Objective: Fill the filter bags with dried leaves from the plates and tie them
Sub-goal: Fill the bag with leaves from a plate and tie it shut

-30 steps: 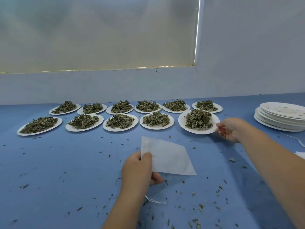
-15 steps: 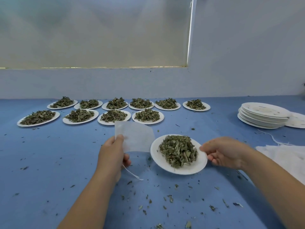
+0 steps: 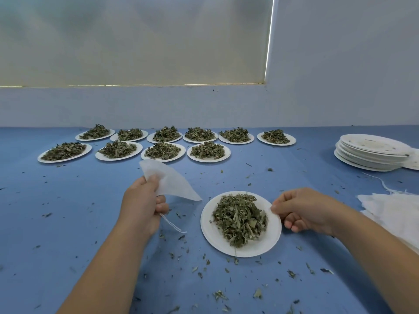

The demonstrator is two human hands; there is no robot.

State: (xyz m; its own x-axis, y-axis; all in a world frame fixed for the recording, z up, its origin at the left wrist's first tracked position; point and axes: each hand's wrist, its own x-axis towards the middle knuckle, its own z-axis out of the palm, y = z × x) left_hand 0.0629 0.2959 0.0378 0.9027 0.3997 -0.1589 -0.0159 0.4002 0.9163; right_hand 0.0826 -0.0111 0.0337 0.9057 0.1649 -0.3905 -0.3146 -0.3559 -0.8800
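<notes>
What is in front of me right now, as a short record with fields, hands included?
Left hand: grips filter bag, string dangling
Right hand: pinches rim of near plate
Near plate: heaped with dried leaves
Far plates: ten, two rows, all holding leaves
Right side: stack of plates, pile of white bags

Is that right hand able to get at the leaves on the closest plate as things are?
Likely yes: the right hand pinches that plate by its rim, right beside the leaves, with nothing between; it must only let go.
</notes>
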